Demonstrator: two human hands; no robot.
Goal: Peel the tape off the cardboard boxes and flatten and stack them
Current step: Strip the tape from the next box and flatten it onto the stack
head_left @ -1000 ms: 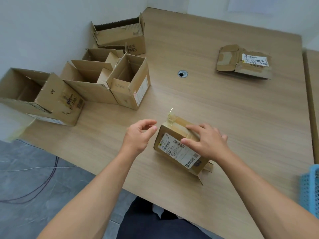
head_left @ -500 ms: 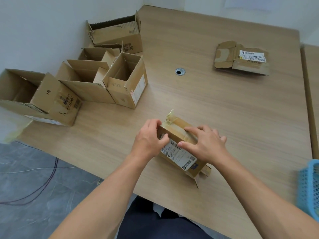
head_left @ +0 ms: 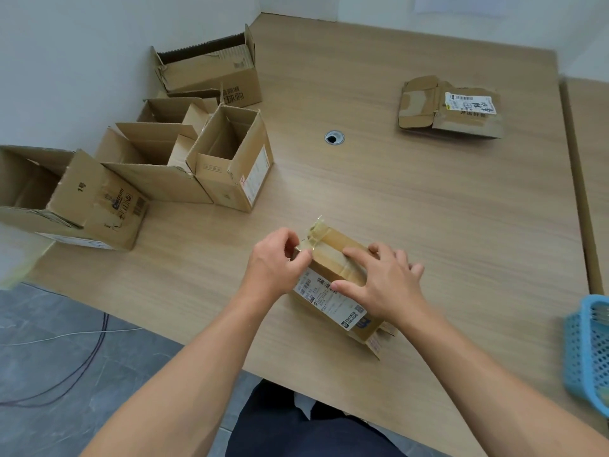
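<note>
1. Pale wooden table set in the corner of a white-walled room, seen from above by a camera on a person's head, with both bare forearms reaching onto it.
2. A small cardboard box lies on its side near the table's front edge, directly before the person. A white shipping label faces the camera.
3. Clear packing tape runs along the box's top face. A loose end of it sticks up at the far left corner.
4. The left hand is at the box's left end, thumb and forefinger curled together, pinching the tape where it folds over the edge.
5. The right hand lies across the top of the box with its fingers spread and mostly straight, pressing it down. Its thumb rests on the label.
6. Five open cardboard boxes are crowded along the table's left side by the wall, some upright and some tipped over.
7. A flattened cardboard box with its own label lies alone at the far right, well apart from the hands.
8. A round cable hole sits mid-table.
9. Part of a blue plastic basket shows at the right edge.
10. Grey floor with loose cables lies below the table on the left.
</note>
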